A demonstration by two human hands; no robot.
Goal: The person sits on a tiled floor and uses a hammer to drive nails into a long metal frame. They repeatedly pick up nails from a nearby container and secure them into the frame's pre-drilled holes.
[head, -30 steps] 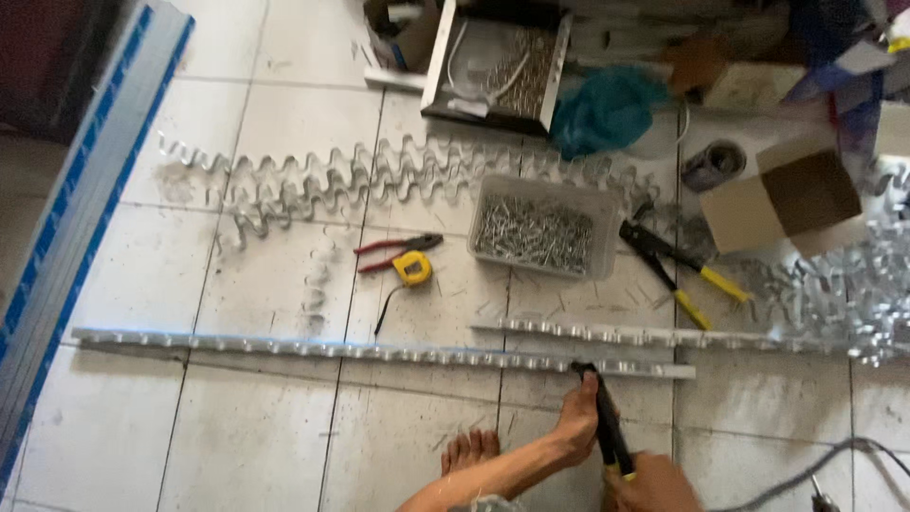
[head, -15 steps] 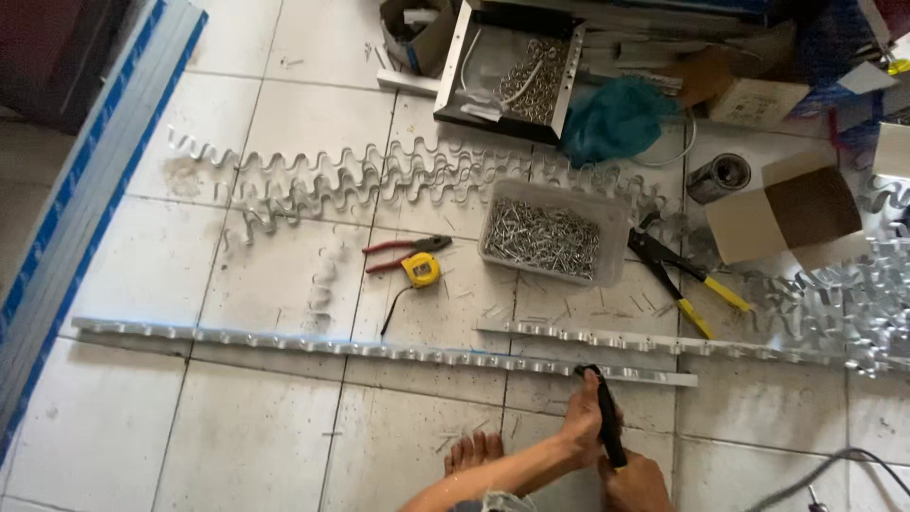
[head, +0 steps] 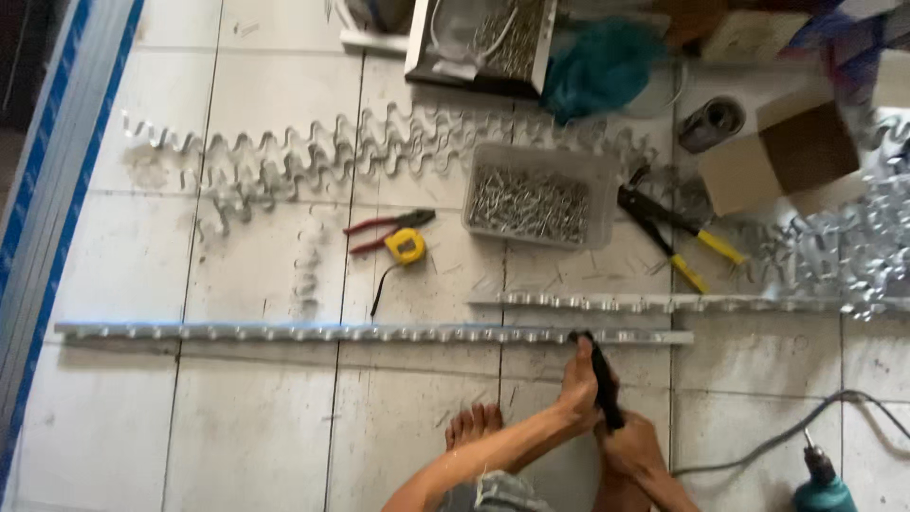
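Observation:
Both my hands grip a black-handled hand tool that stands with its head on the right part of a long metal rail lying across the tiled floor. My left hand wraps the upper part of the handle. My right hand holds the lower end, just below and to the right. My bare foot rests on the tiles just left of my hands. A second, shorter rail lies just beyond the first, to the right.
Beyond the rails lie a clear tub of small metal fasteners, red pliers, a yellow tape measure and a yellow-handled black tool. Wavy metal strips run across the back. A cardboard box sits far right, a teal drill at bottom right, blue-edged panels along the left.
My view has tilted down a little, bringing the drill into sight at bottom right. Both hands stay on the black tool at the same spot on the rail.

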